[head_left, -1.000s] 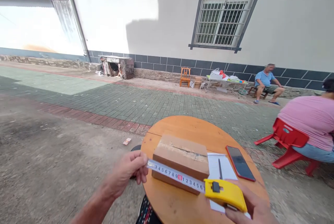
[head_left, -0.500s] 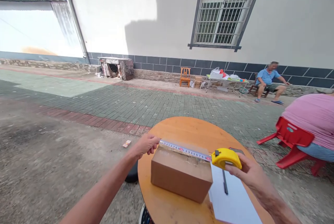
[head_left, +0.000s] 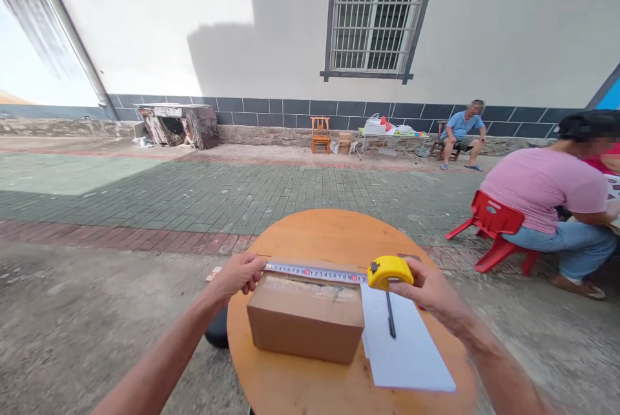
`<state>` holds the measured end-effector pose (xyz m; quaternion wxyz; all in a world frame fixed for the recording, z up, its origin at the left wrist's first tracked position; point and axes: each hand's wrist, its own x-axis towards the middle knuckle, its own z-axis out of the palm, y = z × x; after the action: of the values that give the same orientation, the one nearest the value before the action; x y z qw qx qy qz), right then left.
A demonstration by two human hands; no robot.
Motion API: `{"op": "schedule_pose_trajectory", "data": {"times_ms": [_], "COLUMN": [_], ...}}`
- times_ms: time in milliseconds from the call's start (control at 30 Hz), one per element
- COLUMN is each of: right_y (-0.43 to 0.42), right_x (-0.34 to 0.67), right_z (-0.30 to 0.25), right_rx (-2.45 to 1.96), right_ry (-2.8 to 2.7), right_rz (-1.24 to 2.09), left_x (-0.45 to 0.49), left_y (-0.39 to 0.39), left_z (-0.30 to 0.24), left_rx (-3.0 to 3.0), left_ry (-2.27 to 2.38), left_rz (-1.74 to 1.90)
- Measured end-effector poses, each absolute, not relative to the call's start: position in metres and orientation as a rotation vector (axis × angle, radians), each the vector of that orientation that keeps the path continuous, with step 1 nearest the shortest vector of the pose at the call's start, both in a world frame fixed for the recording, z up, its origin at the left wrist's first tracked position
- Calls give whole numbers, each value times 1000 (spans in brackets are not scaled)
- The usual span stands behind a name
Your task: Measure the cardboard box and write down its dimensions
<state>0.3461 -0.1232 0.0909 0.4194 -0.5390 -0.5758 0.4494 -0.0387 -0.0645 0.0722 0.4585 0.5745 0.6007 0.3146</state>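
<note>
My left hand: thumb and fingers pinching the free end of a white, numbered, flat tape blade. My right hand: closed round its yellow, rounded, hard-looking case — likely light, best gripped by the sides. Blade: drawn straight between hands, probably springy and thin-edged, along the far top of a brown, oblong cardboard box; contact unclear. Box: on a round, orange-brown, wooden-looking table — probably stiff, weight unknown, best lifted by opposite ends. Adjacent: white paper sheet, slim black pen atop.
</note>
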Motion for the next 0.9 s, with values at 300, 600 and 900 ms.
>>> {"op": "schedule_pose_trajectory", "data": {"times_ms": [300, 600, 900], "right_y": [-126, -124, -136], "right_x": [347, 341, 330], "right_z": [78, 81, 102], "right_rx": [-1329, -1347, -1440], "right_ry": [-1472, -1476, -1661], "right_rz": [1146, 1196, 1017], "left_x": [-40, -42, -41], "left_y": [-66, -64, -60], "left_z": [72, 65, 70], "left_rx": [1469, 1463, 1498], "left_ry": [1430, 1468, 1453], "left_rz": [738, 778, 753]}}
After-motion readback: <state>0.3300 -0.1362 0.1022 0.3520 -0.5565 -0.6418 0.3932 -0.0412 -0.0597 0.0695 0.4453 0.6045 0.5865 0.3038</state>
